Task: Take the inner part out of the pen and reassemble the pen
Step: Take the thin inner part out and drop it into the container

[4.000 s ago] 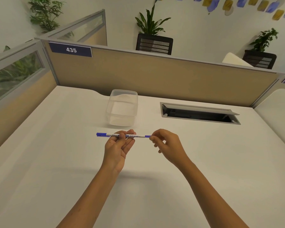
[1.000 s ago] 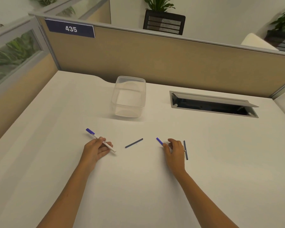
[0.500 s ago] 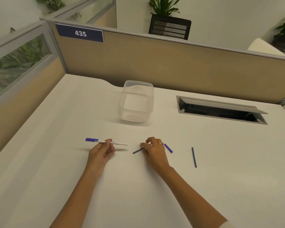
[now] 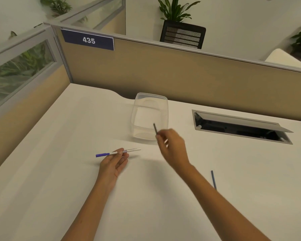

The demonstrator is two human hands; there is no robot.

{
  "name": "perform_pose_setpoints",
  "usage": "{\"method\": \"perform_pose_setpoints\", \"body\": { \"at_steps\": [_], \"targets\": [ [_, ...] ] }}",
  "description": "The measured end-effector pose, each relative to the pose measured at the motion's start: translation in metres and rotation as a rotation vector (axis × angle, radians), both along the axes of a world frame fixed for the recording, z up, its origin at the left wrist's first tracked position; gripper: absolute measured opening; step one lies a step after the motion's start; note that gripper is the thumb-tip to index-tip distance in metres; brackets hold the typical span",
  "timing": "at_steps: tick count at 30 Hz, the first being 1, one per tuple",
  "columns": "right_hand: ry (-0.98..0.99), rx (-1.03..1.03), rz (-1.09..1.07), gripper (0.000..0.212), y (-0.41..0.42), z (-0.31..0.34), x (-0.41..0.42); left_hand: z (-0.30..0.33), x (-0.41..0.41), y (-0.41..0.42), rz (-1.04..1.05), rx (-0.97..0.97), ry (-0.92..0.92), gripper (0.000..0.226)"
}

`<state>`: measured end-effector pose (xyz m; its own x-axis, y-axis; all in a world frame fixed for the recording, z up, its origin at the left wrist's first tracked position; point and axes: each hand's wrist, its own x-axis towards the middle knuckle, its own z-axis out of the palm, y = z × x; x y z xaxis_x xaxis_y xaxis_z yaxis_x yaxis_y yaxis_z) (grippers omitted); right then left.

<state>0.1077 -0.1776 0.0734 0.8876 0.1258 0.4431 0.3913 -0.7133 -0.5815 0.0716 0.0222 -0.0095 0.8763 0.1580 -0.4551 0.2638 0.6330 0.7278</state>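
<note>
My left hand holds the white pen barrel level above the table, its blue cap pointing left and its open end to the right. My right hand, blurred by motion, is raised in front of the clear container and pinches a thin dark rod that sticks up and away from its fingertips. A second thin dark-blue rod lies on the table to the right, partly behind my right forearm. The small blue end plug is hidden.
A clear plastic container stands on the white desk just beyond my right hand. An open cable hatch is set into the desk at the right. Beige partition walls close off the back and left.
My right hand has picked the dark rod off the table and lifted it toward the container. My left hand still holds the barrel, tilted slightly up at the right.
</note>
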Motion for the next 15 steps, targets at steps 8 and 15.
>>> {"method": "perform_pose_setpoints", "body": {
  "at_steps": [8, 15],
  "targets": [
    [0.405, 0.027, -0.167, 0.016, 0.024, 0.048, 0.136, -0.012, 0.007, 0.006, -0.029, -0.087, -0.005, 0.019],
    [0.671, -0.343, -0.201, 0.038, 0.047, -0.008, 0.196, -0.024, 0.006, 0.011, -0.023, -0.123, -0.025, 0.022]
  ]
}}
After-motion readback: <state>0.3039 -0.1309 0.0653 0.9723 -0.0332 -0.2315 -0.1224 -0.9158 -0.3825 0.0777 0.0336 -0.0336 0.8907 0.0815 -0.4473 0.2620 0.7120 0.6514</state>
